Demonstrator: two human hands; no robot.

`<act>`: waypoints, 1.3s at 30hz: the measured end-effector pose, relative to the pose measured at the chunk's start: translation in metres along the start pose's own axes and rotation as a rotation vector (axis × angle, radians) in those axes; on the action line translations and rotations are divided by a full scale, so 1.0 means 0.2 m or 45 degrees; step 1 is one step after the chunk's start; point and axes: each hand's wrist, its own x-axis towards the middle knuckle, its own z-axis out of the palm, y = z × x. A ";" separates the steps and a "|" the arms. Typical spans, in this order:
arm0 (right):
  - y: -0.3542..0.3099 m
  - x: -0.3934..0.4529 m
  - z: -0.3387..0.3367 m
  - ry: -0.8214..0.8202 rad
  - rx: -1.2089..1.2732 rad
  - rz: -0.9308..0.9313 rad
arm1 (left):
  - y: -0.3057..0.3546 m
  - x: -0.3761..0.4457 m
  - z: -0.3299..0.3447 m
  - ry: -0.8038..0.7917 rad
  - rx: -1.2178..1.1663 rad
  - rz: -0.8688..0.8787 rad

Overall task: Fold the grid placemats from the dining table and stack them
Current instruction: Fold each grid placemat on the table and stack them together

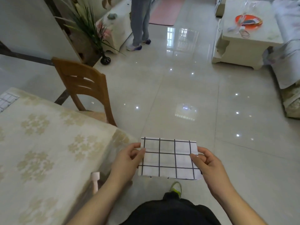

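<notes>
A white fabric placemat with a black grid pattern [168, 157], folded into a compact rectangle, hangs in the air between your two hands, out past the corner of the table and above the glossy pale tiled floor [186, 98]. Your left hand [128, 159] pinches its left edge, thumb on top and curled fingers beneath the cloth. Your right hand [206, 161] pinches the right edge the same way, thumb lying across the upper face and the other fingers tucked under. The placemat lies roughly flat, its layered edges showing along the side nearest you.

To your left stands the table, covered with a cream cloth bearing a beige floral pattern [48, 143]. At its far left edge a second white grid placemat [7, 99] lies flat on the cloth, only partly in view. A brown wooden chair with a slatted back [84, 85] is drawn up at the table's far side. Beyond it a black vase holding long green leaves [105, 60] stands on the floor. Farther off, another person in grey trousers [140, 21] stands near a pink mat [167, 10]. At the right, a cream low table [243, 46] carries an orange dish [248, 21].
</notes>
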 end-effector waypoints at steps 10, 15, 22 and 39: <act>-0.34 0.58 -0.19 -0.077 -0.036 -0.077 | 0.38 0.40 0.15 0.150 -0.084 0.064; -0.44 0.83 -0.11 -0.161 -0.076 -0.088 | 0.40 0.60 0.10 0.197 -0.215 0.014; -0.62 1.23 0.12 -0.292 -0.129 -0.081 | 0.42 0.93 -0.05 0.331 -0.423 -0.059; -1.10 2.09 0.69 -0.499 -0.336 -0.151 | 0.57 1.69 -0.49 0.485 -0.579 -0.148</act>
